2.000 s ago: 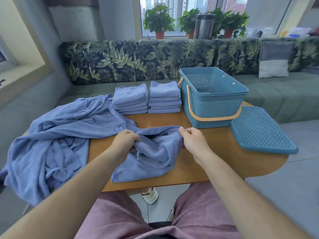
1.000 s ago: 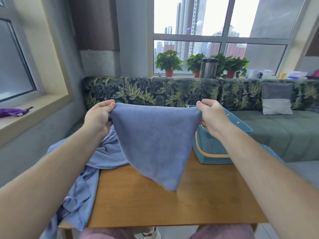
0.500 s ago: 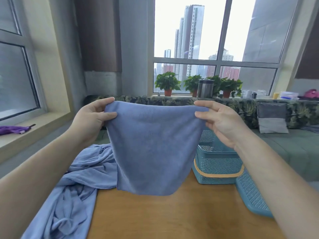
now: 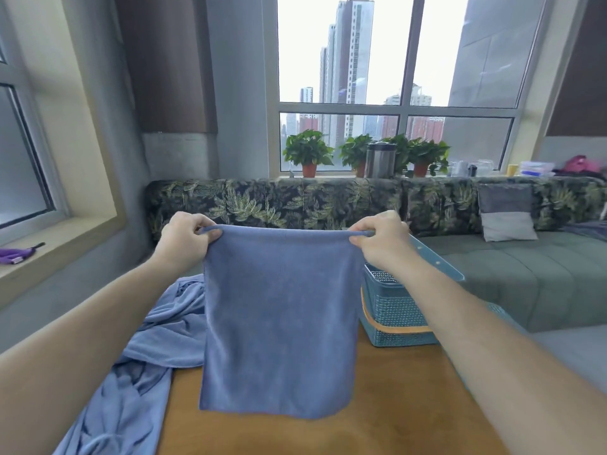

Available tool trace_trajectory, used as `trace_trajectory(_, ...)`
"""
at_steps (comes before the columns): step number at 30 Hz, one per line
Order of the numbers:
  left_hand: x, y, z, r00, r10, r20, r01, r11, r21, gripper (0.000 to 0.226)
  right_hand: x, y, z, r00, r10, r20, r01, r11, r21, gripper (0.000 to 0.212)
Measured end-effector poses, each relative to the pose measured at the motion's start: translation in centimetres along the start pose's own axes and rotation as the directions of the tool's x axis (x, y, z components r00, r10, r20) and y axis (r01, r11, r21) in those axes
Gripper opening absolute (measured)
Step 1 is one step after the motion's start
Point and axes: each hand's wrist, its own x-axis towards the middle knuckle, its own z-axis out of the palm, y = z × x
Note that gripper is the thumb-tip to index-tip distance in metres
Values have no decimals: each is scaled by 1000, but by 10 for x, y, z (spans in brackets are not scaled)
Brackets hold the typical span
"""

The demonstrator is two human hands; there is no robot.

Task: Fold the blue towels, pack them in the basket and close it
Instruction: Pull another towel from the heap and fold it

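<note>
A blue towel (image 4: 279, 320) hangs flat in the air above the wooden table (image 4: 377, 418). My left hand (image 4: 184, 239) pinches its top left corner and my right hand (image 4: 381, 241) pinches its top right corner, so the top edge is stretched straight. The teal basket (image 4: 397, 310) with an orange handle stands behind the towel on the right, partly hidden by my right forearm. A heap of unfolded blue towels (image 4: 144, 356) lies on the table's left side. The folded stacks are hidden behind the hanging towel.
A leaf-patterned sofa (image 4: 295, 201) runs along the wall behind the table, with a grey cushion (image 4: 505, 213) at the right. Potted plants (image 4: 307, 152) and a metal flask (image 4: 381, 159) stand on the window sill. A purple object (image 4: 16, 254) lies on the left sill.
The towel was picked up from the table and lifted. My hands have spread apart, and it now hangs straight and flat. The view has tilted upward.
</note>
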Motion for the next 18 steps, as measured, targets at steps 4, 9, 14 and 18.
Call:
trace_trajectory(4, 12, 12, 0, 993, 12, -119, -27, 992, -124, 4, 15, -4, 0, 991, -104, -81, 110, 990, 86, 24)
trace_trajectory(9, -23, 4, 5, 993, -75, -87, 41, 939, -340, 6, -13, 3, 3, 994, -84, -67, 97, 967, 237, 28)
trace_trajectory(14, -107, -45, 39, 983, -170, 65, 182, 907, -379, 12, -80, 70, 37, 999, 32, 12, -33, 974, 226, 30)
trace_trajectory(18, -182, -107, 87, 939, -272, 211, 313, 930, -196, 12, -148, 142, 78, 988, 101, 118, -112, 990, 89, 28)
